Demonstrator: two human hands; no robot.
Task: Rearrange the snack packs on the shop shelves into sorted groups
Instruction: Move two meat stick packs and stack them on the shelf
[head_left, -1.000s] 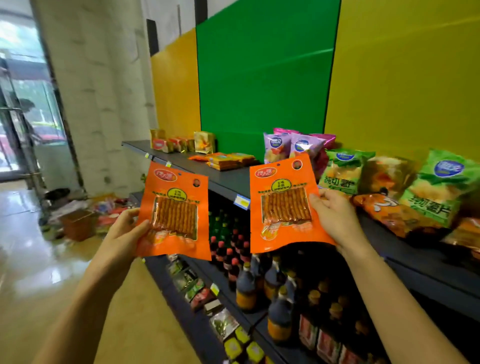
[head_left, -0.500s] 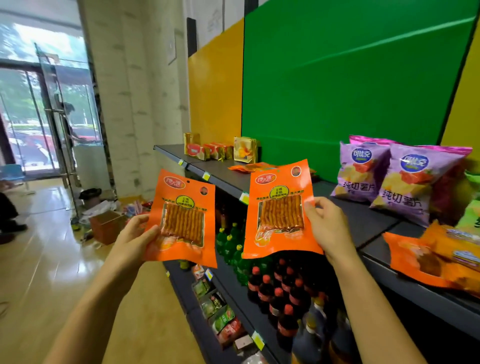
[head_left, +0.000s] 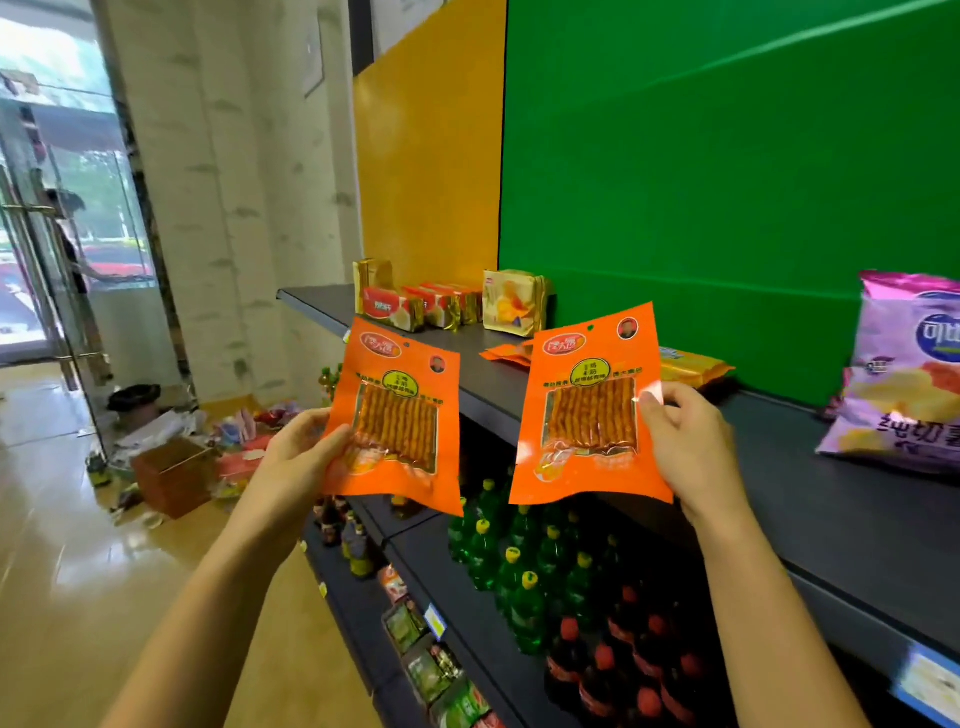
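Two dark shelves run from near right to far left. The top shelf (head_left: 831, 493) carries a purple crisp bag (head_left: 904, 395) at the right and a flat pile of orange packs (head_left: 506, 353) farther left. In front of it, two matching orange stick-snack packs hang in the air side by side, not touching. The left orange pack (head_left: 400, 431) is gripped at its left edge by the left hand (head_left: 296, 462), thumb on the front. The right orange pack (head_left: 587, 415) is pinched at its right edge by the right hand (head_left: 691, 447), just right of it.
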